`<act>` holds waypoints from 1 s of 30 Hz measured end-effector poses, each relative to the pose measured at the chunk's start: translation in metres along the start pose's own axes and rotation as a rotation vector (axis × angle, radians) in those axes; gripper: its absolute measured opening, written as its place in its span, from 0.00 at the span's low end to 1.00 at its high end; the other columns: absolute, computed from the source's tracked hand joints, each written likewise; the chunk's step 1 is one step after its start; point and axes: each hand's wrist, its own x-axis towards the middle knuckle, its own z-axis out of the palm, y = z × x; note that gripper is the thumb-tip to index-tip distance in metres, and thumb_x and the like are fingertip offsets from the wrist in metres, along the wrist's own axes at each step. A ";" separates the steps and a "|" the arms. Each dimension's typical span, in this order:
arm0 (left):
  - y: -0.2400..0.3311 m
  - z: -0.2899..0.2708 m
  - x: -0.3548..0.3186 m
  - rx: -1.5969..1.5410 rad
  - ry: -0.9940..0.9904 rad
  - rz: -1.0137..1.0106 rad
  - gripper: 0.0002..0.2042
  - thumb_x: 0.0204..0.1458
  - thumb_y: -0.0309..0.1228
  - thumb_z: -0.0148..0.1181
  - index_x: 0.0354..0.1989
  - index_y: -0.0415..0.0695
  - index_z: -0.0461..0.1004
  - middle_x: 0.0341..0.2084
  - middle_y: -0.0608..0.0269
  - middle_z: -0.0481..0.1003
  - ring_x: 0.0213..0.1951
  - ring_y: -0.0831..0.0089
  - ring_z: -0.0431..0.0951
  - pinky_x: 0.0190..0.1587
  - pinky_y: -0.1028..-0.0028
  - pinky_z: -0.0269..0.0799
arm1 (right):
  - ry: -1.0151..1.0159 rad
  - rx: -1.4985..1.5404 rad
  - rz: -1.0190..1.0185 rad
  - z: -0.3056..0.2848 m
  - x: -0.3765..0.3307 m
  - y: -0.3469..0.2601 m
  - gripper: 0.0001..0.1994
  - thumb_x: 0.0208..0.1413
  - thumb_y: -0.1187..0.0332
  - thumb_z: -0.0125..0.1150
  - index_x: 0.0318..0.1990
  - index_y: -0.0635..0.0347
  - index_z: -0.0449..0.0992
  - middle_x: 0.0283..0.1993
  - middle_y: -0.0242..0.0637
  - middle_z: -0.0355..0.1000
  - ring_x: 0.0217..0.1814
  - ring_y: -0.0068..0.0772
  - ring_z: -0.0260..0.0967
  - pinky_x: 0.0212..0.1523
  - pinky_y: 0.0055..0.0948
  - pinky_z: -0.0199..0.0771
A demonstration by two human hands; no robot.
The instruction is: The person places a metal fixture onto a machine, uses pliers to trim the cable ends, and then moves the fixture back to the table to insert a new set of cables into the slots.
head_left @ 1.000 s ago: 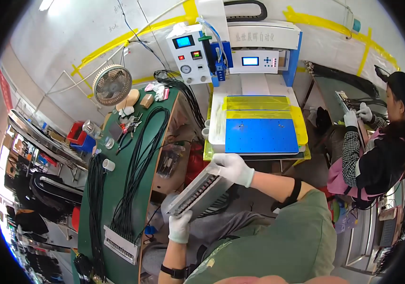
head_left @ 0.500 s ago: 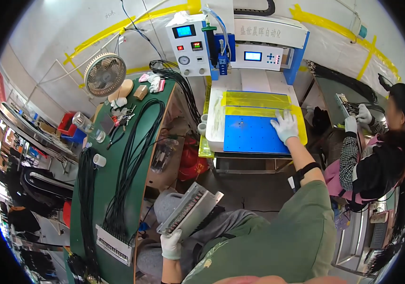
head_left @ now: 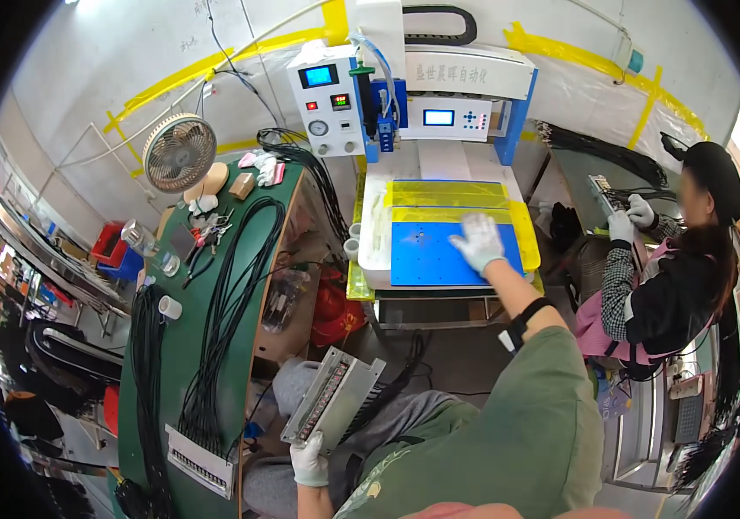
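Note:
My gloved left hand [head_left: 309, 461] grips the lower end of a grey metal housing [head_left: 346, 400], tilted above my lap. A row of small parts lines its open channel, and black cables [head_left: 400, 376] trail from its far side. My gloved right hand [head_left: 479, 244] is over the right part of a blue plate [head_left: 422, 264] on the machine's bed, fingers spread, slightly blurred, holding nothing. Whether it touches the plate I cannot tell. Yellow film strips [head_left: 439, 192] cover the bed behind the plate.
The white and blue bench machine [head_left: 465, 82] stands ahead. On the left, a green table [head_left: 188, 337] bears black cable bundles, another metal housing [head_left: 201, 463], pliers [head_left: 200, 264] and a fan [head_left: 180, 151]. A gloved co-worker [head_left: 668, 268] sits at the right beside another table.
My right hand has shifted on the blue plate, its fingers now blurred. The housing in my left hand has turned, showing more of its channel. The whole view has shifted slightly.

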 end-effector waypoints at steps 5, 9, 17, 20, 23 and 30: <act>-0.013 -0.010 0.006 0.021 -0.082 -0.026 0.29 0.49 0.24 0.66 0.62 0.38 0.66 0.55 0.53 0.74 0.56 0.60 0.75 0.58 0.61 0.72 | 0.147 -0.143 0.226 0.017 0.014 0.024 0.42 0.60 0.34 0.40 0.69 0.63 0.59 0.73 0.47 0.56 0.77 0.47 0.46 0.75 0.49 0.35; -0.015 0.001 0.015 -0.024 -0.044 -0.118 0.29 0.50 0.26 0.66 0.63 0.39 0.65 0.56 0.55 0.73 0.56 0.61 0.75 0.59 0.62 0.72 | 0.006 -0.029 0.010 -0.005 0.014 -0.097 0.41 0.59 0.35 0.42 0.68 0.62 0.61 0.72 0.47 0.57 0.76 0.47 0.48 0.75 0.51 0.37; -0.021 0.004 0.015 -0.114 0.043 -0.058 0.26 0.51 0.24 0.65 0.60 0.38 0.68 0.51 0.57 0.76 0.53 0.63 0.77 0.58 0.62 0.73 | 0.182 -0.117 0.047 0.002 -0.004 0.035 0.32 0.62 0.42 0.47 0.59 0.62 0.72 0.66 0.47 0.66 0.68 0.47 0.60 0.70 0.49 0.50; -0.025 0.002 0.023 -0.067 -0.030 -0.187 0.25 0.51 0.24 0.65 0.59 0.37 0.69 0.51 0.58 0.76 0.53 0.64 0.77 0.58 0.64 0.72 | 0.430 0.039 -0.032 0.000 -0.009 0.064 0.16 0.53 0.59 0.63 0.45 0.58 0.81 0.45 0.46 0.77 0.52 0.48 0.70 0.57 0.45 0.66; -0.019 0.010 0.017 -0.123 0.026 -0.207 0.24 0.51 0.24 0.65 0.59 0.37 0.69 0.51 0.58 0.76 0.53 0.65 0.76 0.58 0.65 0.71 | 0.490 0.194 -0.056 -0.062 -0.003 -0.020 0.10 0.50 0.64 0.66 0.39 0.55 0.83 0.38 0.43 0.77 0.45 0.48 0.71 0.51 0.45 0.70; -0.030 -0.006 0.017 -0.127 0.019 -0.216 0.25 0.51 0.24 0.67 0.58 0.37 0.70 0.52 0.58 0.76 0.53 0.68 0.76 0.59 0.66 0.70 | 0.262 0.584 -0.545 -0.079 0.069 -0.213 0.10 0.49 0.61 0.66 0.36 0.54 0.84 0.36 0.42 0.79 0.40 0.44 0.76 0.43 0.40 0.75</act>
